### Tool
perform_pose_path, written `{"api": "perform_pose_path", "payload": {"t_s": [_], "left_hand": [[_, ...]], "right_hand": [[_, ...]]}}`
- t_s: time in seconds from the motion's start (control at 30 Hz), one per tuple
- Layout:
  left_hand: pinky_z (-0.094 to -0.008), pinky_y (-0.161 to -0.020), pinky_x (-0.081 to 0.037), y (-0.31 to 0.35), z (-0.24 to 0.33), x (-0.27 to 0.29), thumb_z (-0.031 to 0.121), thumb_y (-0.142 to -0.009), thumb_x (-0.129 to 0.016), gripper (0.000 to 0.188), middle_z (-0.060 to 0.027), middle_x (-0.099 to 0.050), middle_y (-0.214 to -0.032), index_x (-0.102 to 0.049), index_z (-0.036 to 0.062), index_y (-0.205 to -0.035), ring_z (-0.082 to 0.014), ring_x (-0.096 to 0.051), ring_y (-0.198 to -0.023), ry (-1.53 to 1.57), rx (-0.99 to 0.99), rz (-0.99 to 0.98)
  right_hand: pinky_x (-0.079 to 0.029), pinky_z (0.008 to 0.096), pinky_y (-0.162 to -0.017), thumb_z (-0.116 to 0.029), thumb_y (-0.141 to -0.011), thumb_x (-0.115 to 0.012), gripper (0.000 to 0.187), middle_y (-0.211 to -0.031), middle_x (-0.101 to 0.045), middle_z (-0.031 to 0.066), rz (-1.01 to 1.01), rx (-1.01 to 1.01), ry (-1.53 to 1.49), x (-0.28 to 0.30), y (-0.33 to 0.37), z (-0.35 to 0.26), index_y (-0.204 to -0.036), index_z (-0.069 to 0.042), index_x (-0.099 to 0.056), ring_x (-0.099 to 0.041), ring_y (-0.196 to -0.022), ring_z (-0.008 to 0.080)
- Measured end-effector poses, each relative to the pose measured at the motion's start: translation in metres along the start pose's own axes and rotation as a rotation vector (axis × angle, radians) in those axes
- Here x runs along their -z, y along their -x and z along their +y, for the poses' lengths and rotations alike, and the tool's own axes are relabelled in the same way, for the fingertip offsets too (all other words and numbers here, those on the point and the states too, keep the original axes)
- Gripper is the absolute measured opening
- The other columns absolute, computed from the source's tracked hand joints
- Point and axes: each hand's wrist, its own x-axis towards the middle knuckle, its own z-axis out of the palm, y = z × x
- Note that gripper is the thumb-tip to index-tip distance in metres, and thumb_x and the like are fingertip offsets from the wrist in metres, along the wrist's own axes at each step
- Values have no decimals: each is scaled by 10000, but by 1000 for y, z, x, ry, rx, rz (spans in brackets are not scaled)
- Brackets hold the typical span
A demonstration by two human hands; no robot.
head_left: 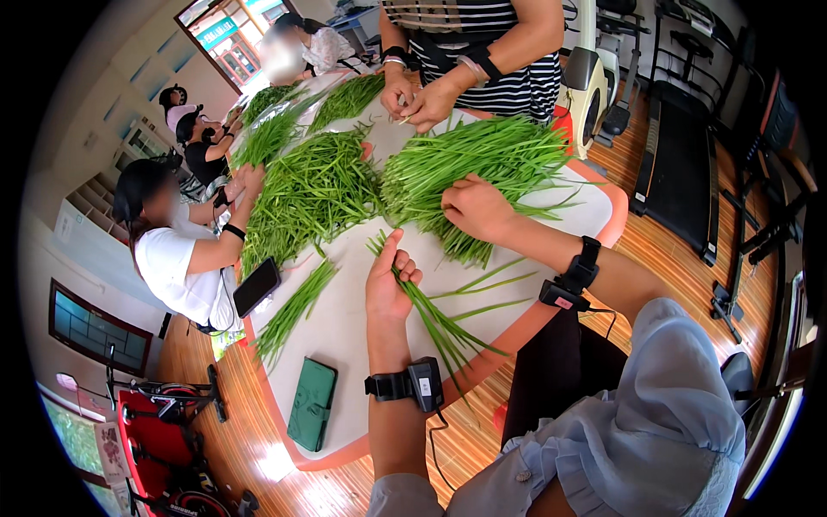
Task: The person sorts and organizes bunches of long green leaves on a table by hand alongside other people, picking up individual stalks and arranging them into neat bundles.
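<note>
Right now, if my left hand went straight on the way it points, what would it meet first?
Your left hand would probably meet the pile of green stalks on the right first, though the hand's height above the table is unclear.

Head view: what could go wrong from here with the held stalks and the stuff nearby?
1. The chive-like stalks in the left hand fan out loosely, tips reaching the table edge; some could slip off.
2. The green flip phone case lies near that edge, beside the left forearm; a sideways sweep might knock it down.
3. The black cable below the left wrist device hangs in a slack curve and could snag.
</note>
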Motion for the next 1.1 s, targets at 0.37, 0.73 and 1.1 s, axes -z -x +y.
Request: {"api": "perform_pose_path", "payload": {"t_s": [0.37,0.73,1.1], "left_hand": [[-226,-492,-282,0,-9,-10,258,-870,-564,336,57,-328,-606,-507,123,-1172,-62,-295,-499,-146,17,-94],[-317,-729,-457,-3,1,-2,263,-899,-512,255,10,-512,-761,-523,87,-1083,-140,-515,-730,-67,-111,114],[-208,-472,-284,-4,2,0,208,-873,-563,274,56,-326,-589,-519,107,-1123,-58,-300,-513,-3,-49,51]], "right_hand": [[-469,352,-590,-171,-765,-596,152,-717,-617,128,-21,-16,-421,2,16,-25,-832,-35,-601,-593,-637,282],[-455,348,-535,-260,-806,-590,208,-688,-616,106,-252,-55,-391,20,26,-13,-837,-59,-633,-575,-565,273],[-409,356,-805,-191,-739,-605,136,-785,-555,71,15,43,219,-11,-11,-10,-799,-69,-611,-519,-866,257]]}}
